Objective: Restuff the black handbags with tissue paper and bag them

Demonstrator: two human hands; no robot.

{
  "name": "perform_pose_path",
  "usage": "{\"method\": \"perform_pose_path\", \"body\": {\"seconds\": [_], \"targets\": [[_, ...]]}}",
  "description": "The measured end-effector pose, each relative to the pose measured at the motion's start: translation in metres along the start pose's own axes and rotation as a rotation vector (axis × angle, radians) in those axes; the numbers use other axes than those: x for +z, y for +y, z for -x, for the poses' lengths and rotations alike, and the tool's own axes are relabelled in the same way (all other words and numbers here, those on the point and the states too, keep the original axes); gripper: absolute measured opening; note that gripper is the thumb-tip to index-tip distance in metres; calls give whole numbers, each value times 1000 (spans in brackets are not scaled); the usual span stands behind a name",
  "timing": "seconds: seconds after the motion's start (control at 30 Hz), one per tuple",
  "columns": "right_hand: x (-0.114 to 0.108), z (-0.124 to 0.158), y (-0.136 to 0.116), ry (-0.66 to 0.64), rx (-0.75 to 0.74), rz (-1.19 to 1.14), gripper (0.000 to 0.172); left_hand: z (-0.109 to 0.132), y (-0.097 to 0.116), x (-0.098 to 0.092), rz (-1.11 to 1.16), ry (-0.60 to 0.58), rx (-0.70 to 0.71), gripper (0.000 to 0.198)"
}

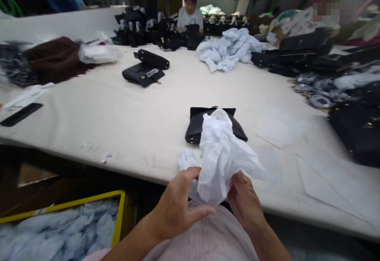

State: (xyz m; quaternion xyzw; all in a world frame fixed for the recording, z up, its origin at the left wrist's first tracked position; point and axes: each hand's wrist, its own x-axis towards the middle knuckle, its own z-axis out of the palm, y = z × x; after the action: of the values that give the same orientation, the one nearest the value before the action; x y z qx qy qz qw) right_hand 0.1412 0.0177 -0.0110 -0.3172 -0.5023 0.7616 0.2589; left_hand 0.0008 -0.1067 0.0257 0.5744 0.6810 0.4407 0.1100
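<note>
A crumpled sheet of white tissue paper stands up between my hands at the table's near edge. My right hand pinches its lower right side. My left hand is cupped at its lower left, thumb and forefinger spread wide; the other fingers are partly hidden. Behind the paper lies a black leather bag, its flap pointing away from me and its middle covered by the paper. A small pale blue wad of paper rests just left of the tissue.
Flat white sheets lie at the right, near black bags. Another black bag and a blue paper heap are farther back. A yellow crate of paper wads stands below left. Two people are across the table.
</note>
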Motion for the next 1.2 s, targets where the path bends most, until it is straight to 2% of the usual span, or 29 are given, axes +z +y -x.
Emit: {"method": "perform_pose_path", "body": {"seconds": [0.03, 0.1, 0.2, 0.23, 0.33, 0.43, 0.5, 0.53, 0.6, 0.7, 0.8, 0.83, 0.9, 1.0, 1.07, 1.13, 1.2], "targets": [[-9, 1, -4, 34, 8, -73, 35, 2, -5, 11, 102, -98, -83, 69], [-22, 4, -13, -10, 11, -142, 33, 8, -13, 33, 313, -285, -203, 60], [-29, 6, -23, -193, -95, -38, 55, 14, -16, 57, 509, -457, -289, 41], [-31, 5, -26, -237, -135, 36, 54, 14, -16, 61, 538, -485, -301, 40], [-34, 2, -32, -299, -177, 251, 28, 11, -10, 62, 585, -540, -295, 45], [-34, -1, -35, -401, -144, 277, 22, 8, -5, 59, 581, -535, -298, 52], [-31, -1, -34, -388, -132, 227, 18, 9, -3, 59, 528, -446, -324, 47], [-29, -1, -33, -339, -126, 180, 15, 8, -2, 60, 484, -366, -347, 38], [-29, -1, -31, -164, -126, 15, 15, 7, -2, 59, 374, -161, -409, 17], [-43, -5, -36, 165, -159, -288, 19, -1, -4, 47, 316, 132, -539, 21], [-66, -8, -48, 383, -277, -469, 20, -12, -12, 24, 505, 405, -636, 13], [-72, -8, -50, 409, -311, -509, 19, -15, -15, 17, 594, 468, -635, 13], [-77, -7, -52, 405, -321, -568, 14, -20, -17, 8, 772, 516, -599, 16], [-66, -6, -42, 319, -229, -576, 9, -23, -8, 9, 991, 424, -542, 28], [-51, -6, -32, 227, -149, -561, 16, -21, 3, 19, 1067, 238, -481, 47], [-36, -4, -27, 125, -59, -560, 24, -18, 14, 35, 983, 19, -408, 74], [-27, 1, -26, 47, 4, -583, 35, -16, 19, 51, 832, -100, -388, 87]]}}
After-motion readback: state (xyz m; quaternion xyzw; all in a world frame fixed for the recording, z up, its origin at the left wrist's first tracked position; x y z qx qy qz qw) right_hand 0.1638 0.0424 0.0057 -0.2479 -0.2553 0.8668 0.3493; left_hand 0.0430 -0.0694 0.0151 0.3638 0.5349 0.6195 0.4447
